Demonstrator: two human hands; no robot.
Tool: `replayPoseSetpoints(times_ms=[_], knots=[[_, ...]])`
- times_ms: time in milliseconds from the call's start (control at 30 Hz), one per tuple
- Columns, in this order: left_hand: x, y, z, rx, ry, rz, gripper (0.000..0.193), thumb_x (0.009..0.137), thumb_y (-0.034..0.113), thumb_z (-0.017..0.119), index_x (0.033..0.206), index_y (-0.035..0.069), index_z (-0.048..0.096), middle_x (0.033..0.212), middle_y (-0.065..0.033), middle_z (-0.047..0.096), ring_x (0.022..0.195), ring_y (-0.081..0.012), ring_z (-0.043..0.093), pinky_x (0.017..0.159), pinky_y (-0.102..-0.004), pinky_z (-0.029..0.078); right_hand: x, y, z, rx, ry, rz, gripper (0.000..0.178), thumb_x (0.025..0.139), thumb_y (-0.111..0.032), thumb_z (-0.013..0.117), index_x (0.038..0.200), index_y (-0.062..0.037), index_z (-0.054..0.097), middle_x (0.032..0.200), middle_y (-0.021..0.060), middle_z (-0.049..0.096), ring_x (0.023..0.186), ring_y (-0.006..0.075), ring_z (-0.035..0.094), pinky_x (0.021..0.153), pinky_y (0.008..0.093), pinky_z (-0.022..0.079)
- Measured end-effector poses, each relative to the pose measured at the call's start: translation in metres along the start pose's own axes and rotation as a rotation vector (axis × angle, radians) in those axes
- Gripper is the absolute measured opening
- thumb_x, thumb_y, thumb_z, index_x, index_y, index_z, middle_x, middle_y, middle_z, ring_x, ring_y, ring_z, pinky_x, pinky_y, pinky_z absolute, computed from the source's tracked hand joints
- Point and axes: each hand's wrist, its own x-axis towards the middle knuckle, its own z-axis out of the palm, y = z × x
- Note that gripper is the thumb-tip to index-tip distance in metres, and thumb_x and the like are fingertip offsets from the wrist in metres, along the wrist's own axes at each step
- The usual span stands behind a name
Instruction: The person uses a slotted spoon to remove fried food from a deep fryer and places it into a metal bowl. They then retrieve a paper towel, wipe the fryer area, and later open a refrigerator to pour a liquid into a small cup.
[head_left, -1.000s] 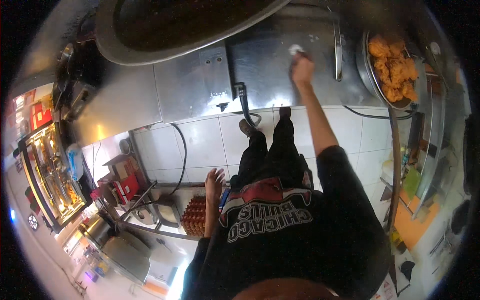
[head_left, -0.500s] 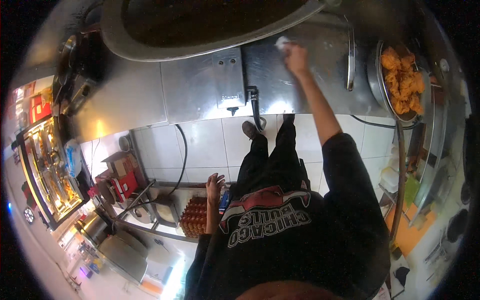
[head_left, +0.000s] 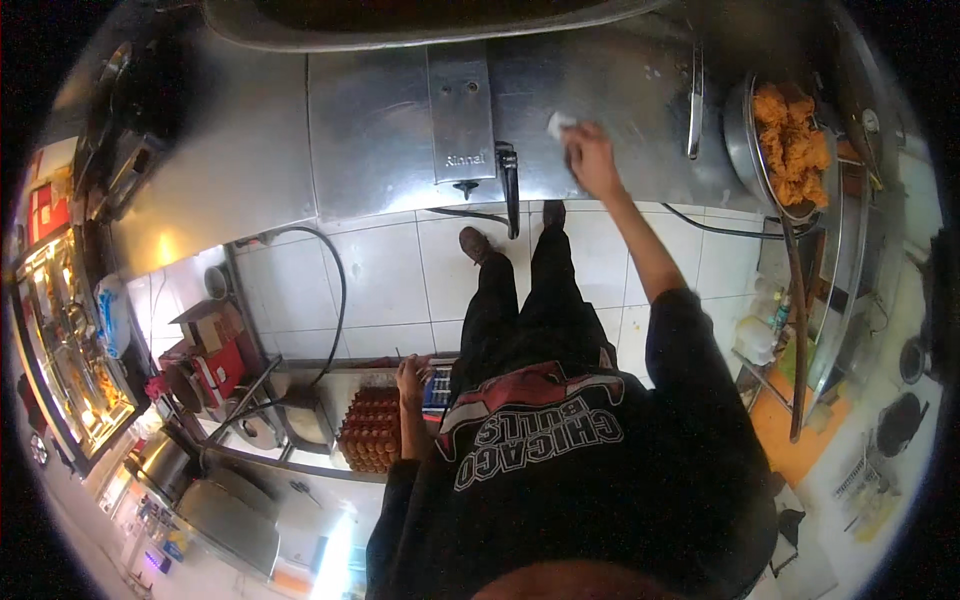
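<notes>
My right hand [head_left: 592, 160] reaches over the stainless steel counter [head_left: 390, 130], fingers closed on a small white cloth [head_left: 562, 125]. The cloth, slightly blurred, lies against the metal between the control panel [head_left: 461, 110] and a long metal handle [head_left: 695, 100]. Low at my side, my left hand [head_left: 411, 380] hangs with its fingers loosely apart, and I see nothing held in it. Right beside that hand is a stack of reddish-brown egg trays [head_left: 370, 430].
A large pan [head_left: 430, 42] overhangs the counter's far side. To the right stands a metal bowl [head_left: 742, 135] of fried, battered pieces [head_left: 792, 150]. A black hose [head_left: 340, 270] curves over the white tiled floor [head_left: 385, 290]. Cardboard boxes [head_left: 212, 330] and a lit display case [head_left: 75, 340] stand left.
My right hand and the white cloth have come nearer to the counter's front edge. The whole view has shifted, so less of the large pan shows. My left hand stays low at my side.
</notes>
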Motion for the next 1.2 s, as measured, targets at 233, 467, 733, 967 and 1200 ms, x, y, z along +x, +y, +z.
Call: replayPoseSetpoints(times_ms=[233,467,733,967,1200], knots=[[-0.041,0.004,0.012,-0.289,-0.174,0.232,0.036,0.088,0.026,0.056,0.114,0.003,0.048,0.097,-0.0163,0.06,0.069,-0.018,0.058,0.056,-0.0295,0.048,-0.033,0.138,-0.095,-0.34,-0.287,0.355,0.024,0.082,-0.008,0.051,0.103,-0.0063,0.062,0.1,0.0189,0.059,0.094,0.0336,0.056,0.08,0.0403,0.046],[-0.099,-0.113,0.024,-0.561,0.011,0.292,0.025,0.089,0.027,0.05,0.106,0.009,0.054,0.089,-0.0086,0.063,0.074,-0.0143,0.057,0.064,-0.0274,0.046,-0.019,0.052,-0.019,-0.028,-0.156,-0.203,0.021,0.078,-0.006,0.057,0.097,-0.0046,0.064,0.095,0.0149,0.061,0.089,0.0295,0.058,0.078,0.0369,0.046],[-0.204,-0.384,0.08,-0.751,0.438,-0.068,0.031,0.088,0.031,0.048,0.111,0.01,0.05,0.094,-0.0076,0.064,0.074,-0.0149,0.057,0.065,-0.029,0.045,-0.147,-0.037,-0.062,0.306,-0.483,-0.42,0.017,0.083,-0.003,0.056,0.097,0.0001,0.065,0.083,0.0109,0.061,0.081,0.0215,0.06,0.073,0.0333,0.048],[-0.258,-0.524,0.173,-1.266,0.602,-0.203,0.032,0.087,0.023,0.046,0.115,0.007,0.048,0.09,-0.0071,0.064,0.067,-0.0116,0.056,0.056,-0.0262,0.043,-0.251,-0.166,-0.037,0.455,-1.249,-0.656,0.021,0.082,-0.015,0.061,0.098,-0.0008,0.065,0.094,0.0159,0.063,0.086,0.0258,0.06,0.075,0.0328,0.048],[-0.258,-0.612,0.234,-1.693,0.513,-0.08,0.035,0.087,0.025,0.047,0.115,0.003,0.045,0.092,-0.0121,0.061,0.081,-0.022,0.06,0.071,-0.0345,0.049,-0.371,-0.252,-0.046,0.32,-1.503,-0.825,0.021,0.081,-0.017,0.061,0.093,0.0003,0.065,0.089,0.0168,0.064,0.082,0.0267,0.062,0.075,0.0325,0.047]])
